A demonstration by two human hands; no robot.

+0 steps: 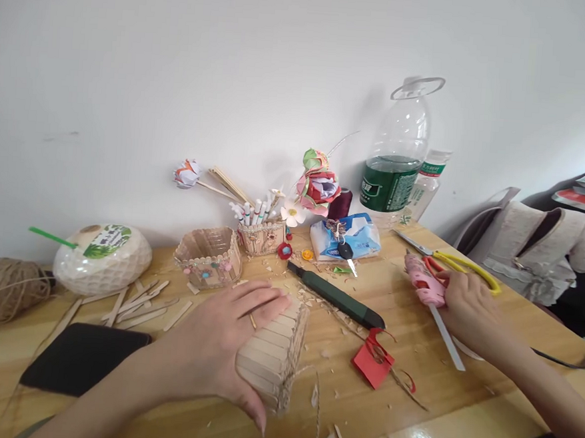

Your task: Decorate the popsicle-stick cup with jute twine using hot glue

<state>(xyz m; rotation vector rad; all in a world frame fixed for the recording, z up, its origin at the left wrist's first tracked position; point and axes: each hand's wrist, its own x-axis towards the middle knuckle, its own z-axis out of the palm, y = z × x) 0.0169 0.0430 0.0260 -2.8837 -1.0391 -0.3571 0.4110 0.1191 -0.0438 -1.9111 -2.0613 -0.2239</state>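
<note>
My left hand (223, 347) grips a small box made of popsicle sticks (275, 354), holding it on its side on the wooden table (410, 401). My right hand (469, 308) is closed around a pink hot glue gun (423, 281) lying at the right of the table; a white glue stick (447, 340) juts from its rear toward me. A red paper scrap (372, 365) lies between the two hands.
A dark green utility knife (337, 295), yellow scissors (462, 265), a tissue pack with a key (345, 239), a second stick box (210, 256), loose sticks (136, 305), a black phone (82, 358), a twine ball (2, 289), a coconut (102, 259), paper flowers (317, 187) and water bottles (399, 163) crowd the table.
</note>
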